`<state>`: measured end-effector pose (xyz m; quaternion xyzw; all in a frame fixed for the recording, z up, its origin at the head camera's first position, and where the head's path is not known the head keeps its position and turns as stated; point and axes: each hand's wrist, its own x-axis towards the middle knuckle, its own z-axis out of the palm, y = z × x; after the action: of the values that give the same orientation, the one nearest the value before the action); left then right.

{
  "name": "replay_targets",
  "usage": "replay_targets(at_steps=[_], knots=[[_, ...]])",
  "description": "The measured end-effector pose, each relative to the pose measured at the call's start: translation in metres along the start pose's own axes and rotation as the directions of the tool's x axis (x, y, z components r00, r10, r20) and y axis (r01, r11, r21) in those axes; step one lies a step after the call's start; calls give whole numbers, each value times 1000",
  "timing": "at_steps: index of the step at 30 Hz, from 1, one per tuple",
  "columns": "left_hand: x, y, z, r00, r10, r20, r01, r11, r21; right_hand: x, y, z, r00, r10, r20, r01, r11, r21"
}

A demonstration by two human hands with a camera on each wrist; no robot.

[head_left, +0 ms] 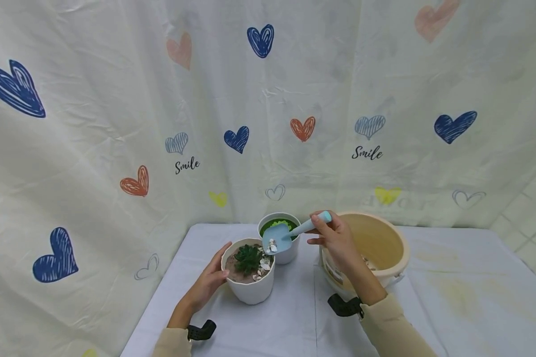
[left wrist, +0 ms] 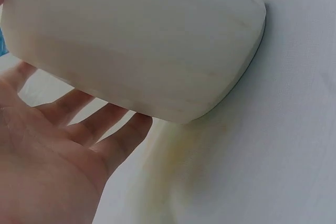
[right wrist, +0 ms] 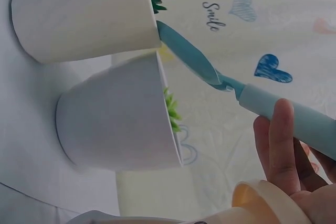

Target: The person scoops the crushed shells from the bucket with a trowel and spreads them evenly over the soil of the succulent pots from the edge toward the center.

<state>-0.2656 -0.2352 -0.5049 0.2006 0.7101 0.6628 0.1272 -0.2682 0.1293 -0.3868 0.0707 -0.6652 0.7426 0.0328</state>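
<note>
My right hand (head_left: 337,238) grips the handle of a light blue hand trowel (head_left: 301,228). A few white pebbles (head_left: 272,246) lie on its blade, which tilts down over the right rim of a white flowerpot (head_left: 252,292). In that pot a dark green succulent (head_left: 247,260) stands in brown soil, with white stones (head_left: 264,267) along the right side. My left hand (head_left: 207,281) holds the pot from the left, thumb near the front rim. In the left wrist view several fingers (left wrist: 113,127) lie against the pot's wall.
Close behind stands a second white pot (head_left: 288,256) with a bright green plant (head_left: 277,225). A beige bucket (head_left: 395,258) sits to the right, under my right forearm, with some stones inside. White cloth covers the table (head_left: 464,307); a heart-printed curtain (head_left: 321,89) hangs behind.
</note>
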Motion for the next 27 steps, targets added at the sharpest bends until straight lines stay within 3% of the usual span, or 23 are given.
replay_targets(at_steps=[5,10,16,23,27], knots=[[0,1,0,999,-4,-35,4,1000,1,-1,0,-1,1000,-18,7,17,1000,17],[1,0,3,993,5,-117,3,998,63,-1,1,-1,999,-34,20,33,999,35],[2,-1,8,982,46,-181,-25,993,118,-2,2,-2,999,-42,33,41,999,36],[4,-2,8,974,84,-210,-50,985,162,-1,3,-3,997,-54,49,53,998,26],[4,-3,8,960,130,-247,-78,974,211,-1,4,-3,994,-78,72,77,997,8]])
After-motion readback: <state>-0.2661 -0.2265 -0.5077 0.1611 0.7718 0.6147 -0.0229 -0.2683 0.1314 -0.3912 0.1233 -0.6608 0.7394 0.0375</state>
